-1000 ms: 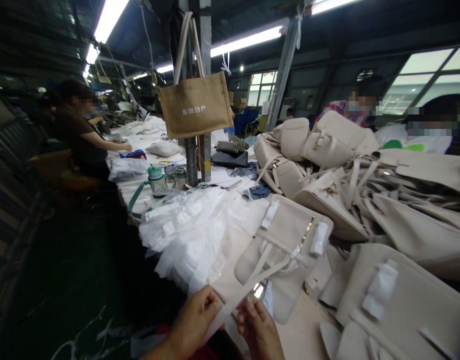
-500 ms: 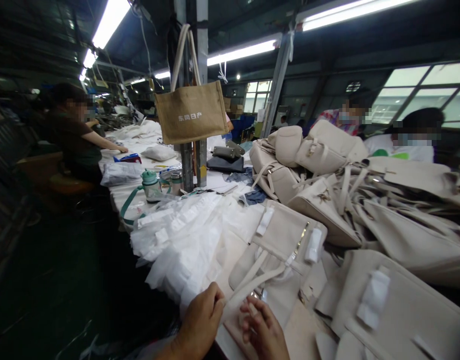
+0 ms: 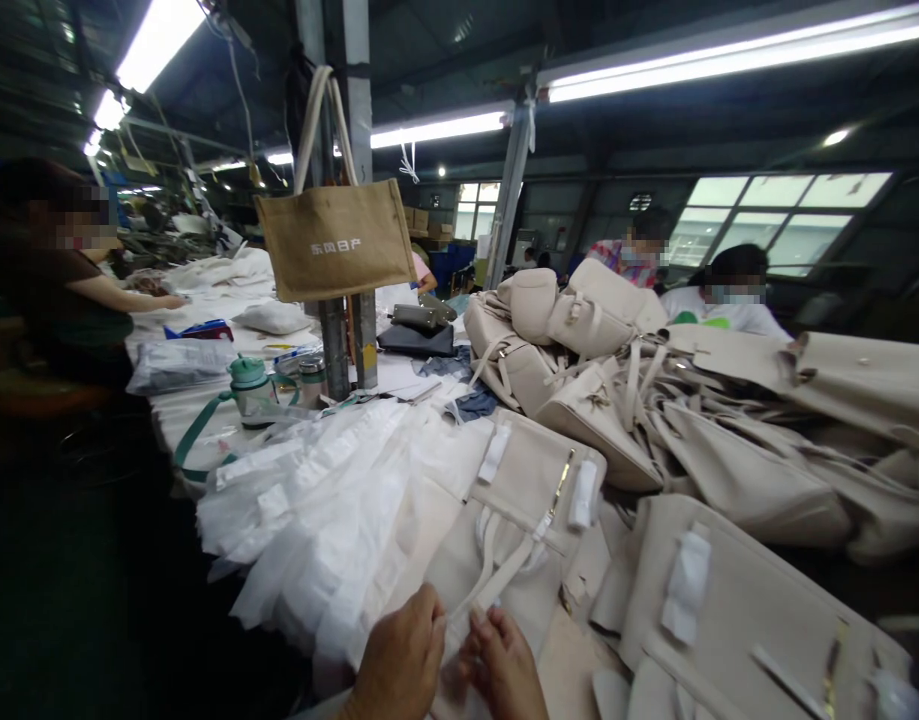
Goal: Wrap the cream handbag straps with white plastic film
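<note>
Strap work in hand: both hands pinch the cream bag's loose strap at the near tabletop edge. Left hand fingers closed on the strap end, right hand fingers nipped beside it. Strap runs up-right from the fingers to the bag flap. Next move likely needs steady tension and feeding it straight.

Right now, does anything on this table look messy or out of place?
Nothing looks damaged or spilled. The beige bags lie in a loose, tumbled heap with straps tangled. Both hands pinch one strap of the nearest bag.
</note>
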Motion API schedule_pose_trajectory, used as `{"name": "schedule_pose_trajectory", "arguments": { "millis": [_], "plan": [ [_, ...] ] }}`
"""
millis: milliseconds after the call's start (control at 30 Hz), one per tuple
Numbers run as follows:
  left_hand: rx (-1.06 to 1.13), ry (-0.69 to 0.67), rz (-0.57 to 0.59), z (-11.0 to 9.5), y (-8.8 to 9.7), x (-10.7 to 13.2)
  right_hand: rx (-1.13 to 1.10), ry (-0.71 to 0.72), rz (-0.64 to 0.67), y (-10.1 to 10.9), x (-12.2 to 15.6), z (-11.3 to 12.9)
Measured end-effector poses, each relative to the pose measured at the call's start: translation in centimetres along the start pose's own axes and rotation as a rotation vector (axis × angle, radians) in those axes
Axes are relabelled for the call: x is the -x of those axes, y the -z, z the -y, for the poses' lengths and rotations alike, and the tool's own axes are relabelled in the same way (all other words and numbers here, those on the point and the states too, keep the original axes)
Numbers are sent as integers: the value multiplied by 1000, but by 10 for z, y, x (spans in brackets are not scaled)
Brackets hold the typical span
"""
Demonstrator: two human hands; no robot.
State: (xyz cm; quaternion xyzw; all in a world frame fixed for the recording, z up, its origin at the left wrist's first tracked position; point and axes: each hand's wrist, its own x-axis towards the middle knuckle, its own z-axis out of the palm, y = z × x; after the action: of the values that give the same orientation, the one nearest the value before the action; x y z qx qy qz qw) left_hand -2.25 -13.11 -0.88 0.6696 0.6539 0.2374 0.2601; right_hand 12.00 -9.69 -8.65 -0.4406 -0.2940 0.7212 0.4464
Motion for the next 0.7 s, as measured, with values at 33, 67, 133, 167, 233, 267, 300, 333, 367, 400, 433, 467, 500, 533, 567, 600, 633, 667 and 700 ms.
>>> {"name": "schedule_pose_trajectory", "arguments": {
  "millis": [33,67,133,167,233,267,300,333,367,400,433,467,500,533,567,600,633,667,700],
  "plan": [
    [-1,-9,11,1,-2,0,-21,21,-65,2,-2,7],
    [-2,-13,15,1,-3,-1,-47,40,-103,1,-5,13],
    [-15,-3,8,2,-6,-2,-102,54,-73,-3,-9,24],
    [-30,1,-3,2,-6,-4,-126,52,-38,-7,-12,27],
    [-53,3,-33,-1,-7,-11,-148,34,17,-14,-16,27],
    [-54,-1,-52,-3,-8,-16,-143,23,35,-17,-18,26],
    [-48,-9,-74,-6,-9,-21,-129,13,44,-18,-20,24],
    [-37,-20,-95,-9,-10,-27,-110,6,46,-18,-21,23],
    [-25,-31,-113,-12,-12,-33,-91,2,47,-17,-22,22],
    [-13,-38,-125,-15,-14,-39,-74,-1,41,-15,-23,22],
    [-3,-44,-128,-17,-16,-45,-58,-6,31,-13,-24,23],
    [5,-49,-124,-19,-18,-50,-44,-9,21,-10,-25,24],
    [14,-49,-118,-19,-21,-54,-30,-13,13,-8,-26,25],
    [30,-46,-111,-19,-23,-57,-13,-19,9,-6,-27,26],
    [49,-42,-106,-17,-24,-59,6,-25,9,-5,-28,26],
    [72,-36,-103,-15,-26,-61,29,-32,12,-3,-28,27],
    [94,-28,-102,-13,-27,-62,55,-40,16,0,-27,27],
    [112,-16,-101,-10,-28,-63,76,-44,16,2,-25,28],
    [123,-5,-99,-7,-28,-63,117,-23,-6,5,-22,30]
  ]
}}
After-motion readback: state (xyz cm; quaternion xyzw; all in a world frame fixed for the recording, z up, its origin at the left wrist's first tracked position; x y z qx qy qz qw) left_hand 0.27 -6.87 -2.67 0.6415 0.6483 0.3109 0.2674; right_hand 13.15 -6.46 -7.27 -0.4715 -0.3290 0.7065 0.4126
